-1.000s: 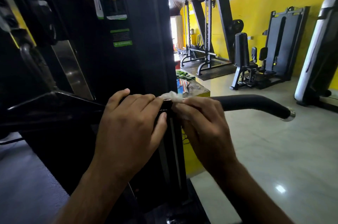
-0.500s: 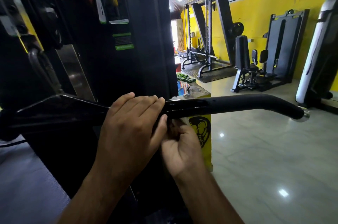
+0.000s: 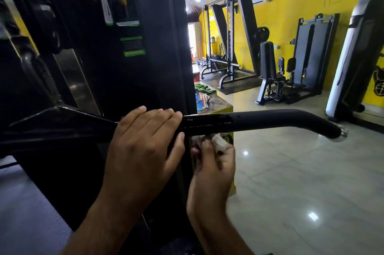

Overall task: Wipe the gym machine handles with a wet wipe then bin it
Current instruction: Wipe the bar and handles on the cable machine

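A black machine handle bar runs left to right across the middle, bending down to a chrome end cap on the right. My left hand grips the bar near where it joins the black frame, fingers over the top and thumb underneath. Just below the bar, my right hand holds a crumpled white wet wipe in its fingers. The wipe sits under the bar; I cannot tell whether it touches it. A wet sheen shows on the bar beside my left fingers.
The tall black machine body fills the left. A yellow block with cloths on top stands behind the bar. More black gym machines line the yellow wall at the back right, with shiny tiled floor between.
My right hand left the top of the bar and dropped beneath it with the wipe. My left hand kept its grip in the same place.
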